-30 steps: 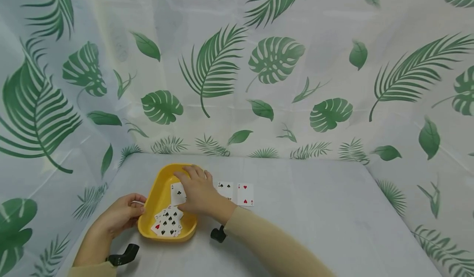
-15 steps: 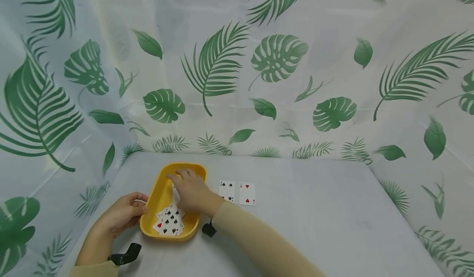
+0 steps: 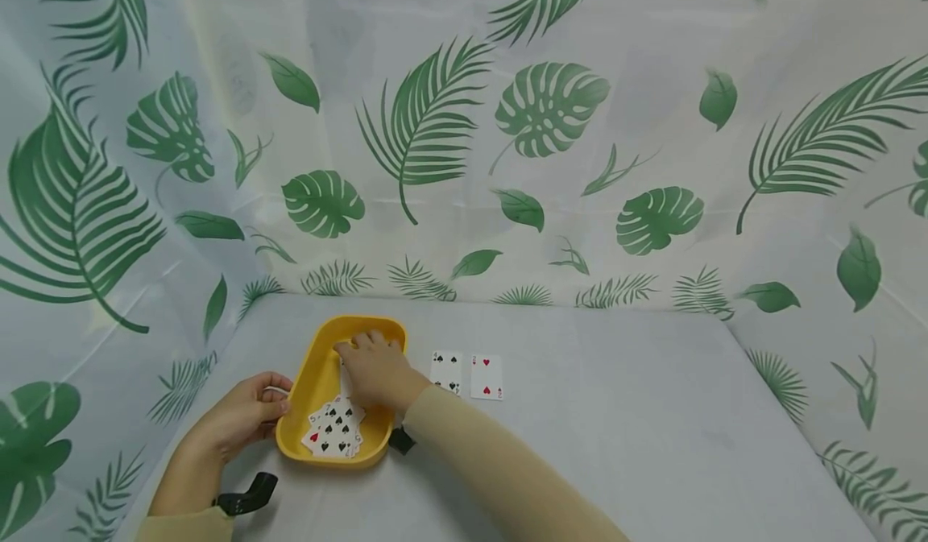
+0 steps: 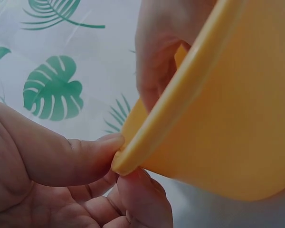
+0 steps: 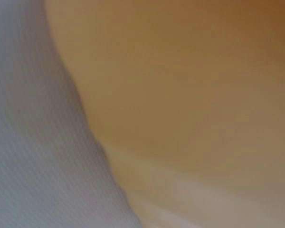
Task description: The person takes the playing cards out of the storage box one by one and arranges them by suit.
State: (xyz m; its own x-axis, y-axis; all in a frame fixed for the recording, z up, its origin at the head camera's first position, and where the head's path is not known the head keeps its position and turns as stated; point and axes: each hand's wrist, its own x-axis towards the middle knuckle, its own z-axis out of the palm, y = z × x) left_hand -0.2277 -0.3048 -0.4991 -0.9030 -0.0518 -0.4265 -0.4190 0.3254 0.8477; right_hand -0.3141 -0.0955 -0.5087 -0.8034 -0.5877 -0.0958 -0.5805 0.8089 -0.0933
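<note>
A yellow tray (image 3: 296, 401) with a raised rim sits at the left of the table, with a small pile of overlapping playing cards (image 3: 335, 431), a seven of spades on top. My left hand (image 3: 246, 419) pinches the tray's rim between thumb and fingers; the left wrist view shows this grip on the rim (image 4: 180, 90) up close. Inside the tray, my right hand (image 3: 377, 371) reaches down with bent fingers over another playing card (image 3: 345, 379), which it mostly covers. The fingertips are hidden, so any hold on that card cannot be seen.
To the right of the tray, a four of spades (image 3: 445, 371) and a two of hearts (image 3: 487, 378) lie face up side by side on the pale tabletop (image 3: 616, 421). A leaf-printed sheet (image 3: 449, 244) hangs behind and at both sides.
My right hand has gone lower and further left into the tray, covering more of the ace of clubs. The four of spades shows more fully. My left hand keeps its grip on the rim.
</note>
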